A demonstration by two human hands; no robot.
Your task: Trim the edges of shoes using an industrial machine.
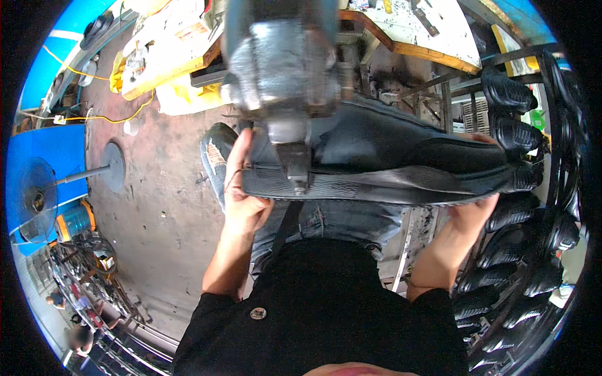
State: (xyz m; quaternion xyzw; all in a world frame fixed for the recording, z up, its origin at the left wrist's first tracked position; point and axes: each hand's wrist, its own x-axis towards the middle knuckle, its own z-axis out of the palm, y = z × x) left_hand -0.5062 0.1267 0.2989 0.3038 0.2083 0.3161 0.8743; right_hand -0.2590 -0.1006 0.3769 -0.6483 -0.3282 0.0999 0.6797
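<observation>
A black leather shoe (370, 144) lies sideways before me, its dark textured sole edge along the side toward my body. My left hand (241, 200) is closed round the left end, thumb side up along the leather. At the right end my right hand (473, 210) grips the shoe from below, with fingertips showing over its far side. Down from the top comes the grey metal head of a machine (276, 69), blurred by motion. Its narrow metal foot (300, 182) meets the shoe's sole edge near my left hand; the exact contact point cannot be made out.
Racks with several black shoes (511, 210) stand close on my right. White worktables (433, 31) with wooden edges are beyond the machine. At left are a standing fan (39, 200), a yellow cable (135, 113) and bare floor (150, 232). People appear at lower left.
</observation>
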